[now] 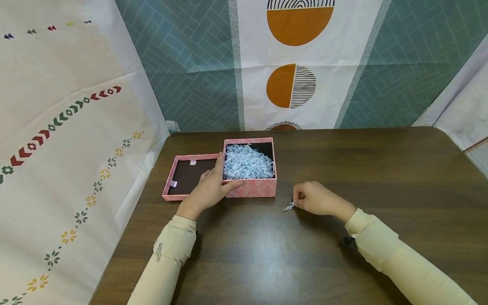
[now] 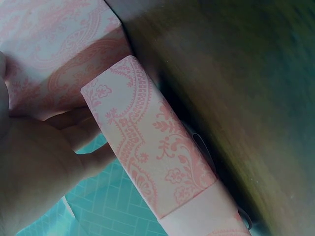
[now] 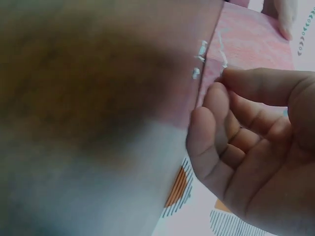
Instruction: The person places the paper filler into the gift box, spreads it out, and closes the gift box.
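Observation:
A pink patterned box (image 1: 250, 188) stands on the table, full of pale blue crinkled paper shreds (image 1: 248, 163). My left hand (image 1: 206, 188) rests on the box's front left corner, thumb along the front wall and forefinger along the left side. In the left wrist view, the other fingers of that hand are partly hidden behind the box lid (image 2: 142, 132). To the right of the box, just over the tabletop, my right hand (image 1: 318, 198) pinches a small paper shred (image 1: 289, 206) between thumb and forefinger. The right wrist view shows this shred (image 3: 222, 46) at the fingertips.
The lid (image 1: 167, 198) lies upturned, left of the box and against it, its dark inside showing with two pale tabs. A brown wooden table (image 1: 362, 156) carries everything. Patterned cloths (image 1: 198, 84) hang behind and to the left.

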A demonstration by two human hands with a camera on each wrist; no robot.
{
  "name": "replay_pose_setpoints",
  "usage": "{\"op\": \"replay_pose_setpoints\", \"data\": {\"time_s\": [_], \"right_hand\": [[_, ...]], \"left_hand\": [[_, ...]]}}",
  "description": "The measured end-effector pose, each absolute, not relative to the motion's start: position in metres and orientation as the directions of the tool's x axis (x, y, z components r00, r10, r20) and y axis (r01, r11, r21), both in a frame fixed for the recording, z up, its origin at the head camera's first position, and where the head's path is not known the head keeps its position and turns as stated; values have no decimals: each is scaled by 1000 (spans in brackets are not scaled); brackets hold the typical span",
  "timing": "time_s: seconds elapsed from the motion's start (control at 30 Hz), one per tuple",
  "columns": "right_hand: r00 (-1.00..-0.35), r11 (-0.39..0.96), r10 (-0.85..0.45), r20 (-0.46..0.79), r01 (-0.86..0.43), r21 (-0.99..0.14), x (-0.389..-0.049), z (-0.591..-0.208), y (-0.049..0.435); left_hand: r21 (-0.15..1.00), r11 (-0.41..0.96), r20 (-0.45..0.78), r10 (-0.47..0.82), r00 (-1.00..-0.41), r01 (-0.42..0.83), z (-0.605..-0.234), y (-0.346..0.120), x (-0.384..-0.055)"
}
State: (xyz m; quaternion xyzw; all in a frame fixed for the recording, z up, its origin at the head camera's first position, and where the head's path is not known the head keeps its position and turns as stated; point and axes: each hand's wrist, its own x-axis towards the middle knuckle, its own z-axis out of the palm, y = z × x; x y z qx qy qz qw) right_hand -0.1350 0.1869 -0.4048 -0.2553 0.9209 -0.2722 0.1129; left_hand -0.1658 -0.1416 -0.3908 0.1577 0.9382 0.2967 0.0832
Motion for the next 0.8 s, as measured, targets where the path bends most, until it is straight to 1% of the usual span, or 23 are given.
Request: {"op": "replay_pose_setpoints", "data": {"time_s": [0.13, 0.3, 0.5, 0.7, 0.8], "right_hand": [[-827, 736, -552, -105, -425, -527, -132, -408, 187], [-844, 769, -530, -86, -436, -467, -130, -410, 187], [-847, 777, -522, -97, -426, -465, -125, -408, 181], [-850, 797, -517, -102, -435, -420, -127, -407, 173], [-841, 795, -531, -107, -450, -407, -130, -408, 173]], "left_hand": [[582, 774, -60, 345, -937, 248, -390, -142, -165], [583, 773, -56, 347, -936, 251, -390, -141, -166], [587, 771, -55, 342, -938, 247, -391, -142, -166], [592, 770, -58, 337, -940, 240, -391, -142, -166], [592, 769, -60, 339, -939, 240, -391, -142, -166]]}}
